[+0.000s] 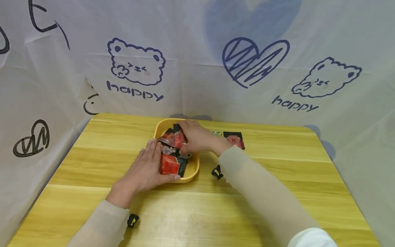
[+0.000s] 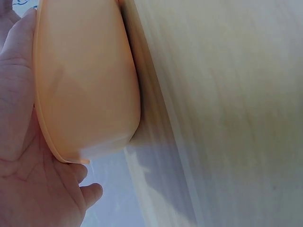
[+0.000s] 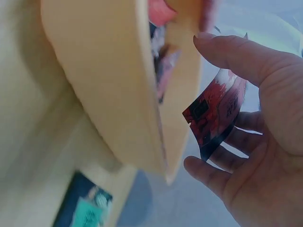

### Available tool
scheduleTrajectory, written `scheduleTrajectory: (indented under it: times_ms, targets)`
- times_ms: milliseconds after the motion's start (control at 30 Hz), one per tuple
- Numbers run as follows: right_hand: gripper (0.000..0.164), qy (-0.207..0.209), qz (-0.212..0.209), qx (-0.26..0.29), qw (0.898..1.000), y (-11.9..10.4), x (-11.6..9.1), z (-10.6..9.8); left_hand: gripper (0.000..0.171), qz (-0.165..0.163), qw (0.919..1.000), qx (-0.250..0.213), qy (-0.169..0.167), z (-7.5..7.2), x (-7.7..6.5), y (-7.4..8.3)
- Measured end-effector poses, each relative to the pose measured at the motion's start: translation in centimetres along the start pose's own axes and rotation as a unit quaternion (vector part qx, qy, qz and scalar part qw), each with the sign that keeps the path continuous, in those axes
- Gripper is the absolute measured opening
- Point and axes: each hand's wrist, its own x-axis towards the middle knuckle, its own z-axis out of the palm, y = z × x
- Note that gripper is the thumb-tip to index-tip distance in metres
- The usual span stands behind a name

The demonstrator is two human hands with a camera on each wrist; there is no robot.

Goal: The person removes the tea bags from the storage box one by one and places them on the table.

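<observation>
A yellow plastic basket (image 1: 193,171) stands near the table's back edge with several small red-and-black packets (image 1: 172,166) inside. My left hand (image 1: 149,166) rests along its left rim, fingers straight, thumb across the front corner. In the left wrist view the palm lies against the rim of the orange-looking basket wall (image 2: 90,80). My right hand (image 1: 197,137) reaches over the right rim into the basket. Between its thumb and curved fingers it holds a red-and-black packet (image 3: 218,111), best seen in the right wrist view, close beside the basket wall (image 3: 104,71).
Right of the basket lie a red-and-black packet (image 1: 234,140) and a green packet (image 1: 217,133), partly hidden by the right wrist. Small black-and-yellow objects (image 1: 217,172) show beside each forearm. A white printed cloth (image 1: 194,79) hangs behind the wooden table (image 1: 293,171).
</observation>
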Motion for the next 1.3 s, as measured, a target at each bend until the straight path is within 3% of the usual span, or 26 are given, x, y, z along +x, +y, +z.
scheduleTrajectory:
  times_ms: [200, 400, 633, 800, 1300]
  targets:
    - [0.108, 0.025, 0.009, 0.011, 1.0, 2.1, -2.7, -2.2, 0.142, -0.003, 1.0, 0.006, -0.004, 0.0, 0.0, 0.0]
    - [0.111, 0.039, 0.045, 0.028, 0.998, 7.4, -5.9, -3.6, 0.145, -0.004, 1.0, 0.003, -0.005, 0.0, 0.1, 0.1]
    - [0.108, 0.001, 0.127, -0.005, 0.992, 14.6, -10.0, -3.9, 0.143, -0.004, 0.9999, -0.002, -0.009, 0.0, -0.1, 0.2]
    - [0.1, -0.015, 0.157, -0.039, 0.987, 17.7, -11.9, -4.3, 0.143, -0.004, 0.9999, -0.005, -0.013, -0.2, 0.0, 0.3]
    - [0.112, -0.11, 0.191, -0.017, 0.975, 20.2, -11.2, -3.0, 0.142, -0.012, 0.9997, -0.016, -0.018, -0.2, 0.0, 0.2]
